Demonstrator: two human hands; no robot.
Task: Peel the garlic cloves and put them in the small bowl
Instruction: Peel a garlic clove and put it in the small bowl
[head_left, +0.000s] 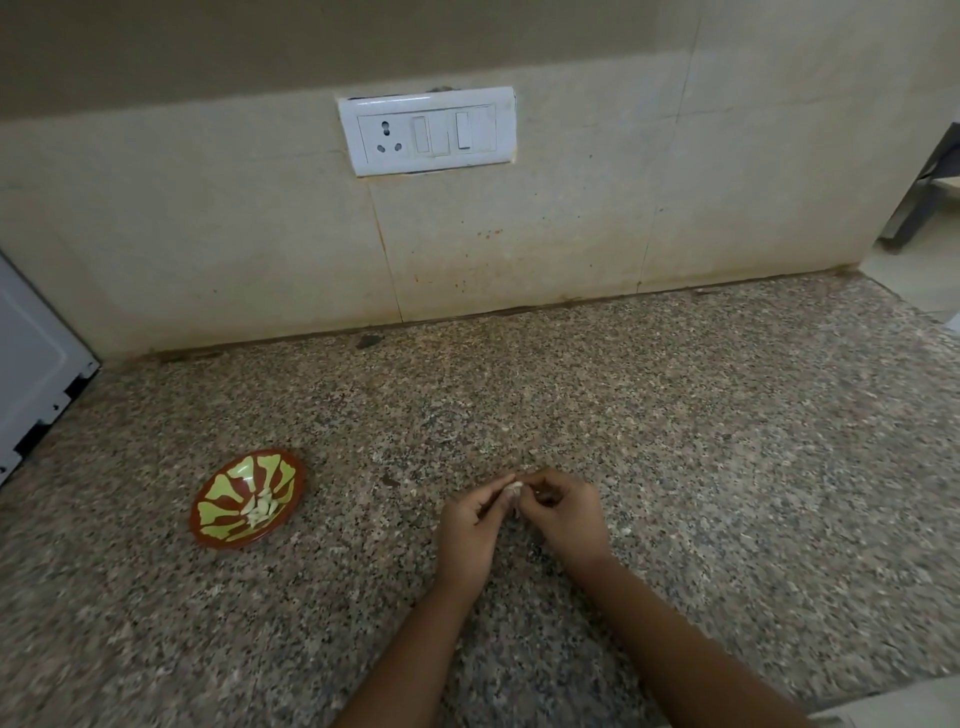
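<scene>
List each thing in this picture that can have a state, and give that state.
Left hand: fingers curled, pinching the garlic clove.
Right hand: fingers curled, pinching the garlic clove.
Garlic clove: pinched between both hands, above the counter.
Small bowl: upright on the counter, holding peeled cloves.
Peeled cloves: lying loose in the small bowl.
Socket: nothing plugged in.

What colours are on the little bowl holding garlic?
The small round bowl is reddish-brown with light green patches; head view.

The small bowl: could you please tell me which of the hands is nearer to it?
Left. The left hand lies right of the small bowl, apart from it; the right hand lies farther right.
</scene>
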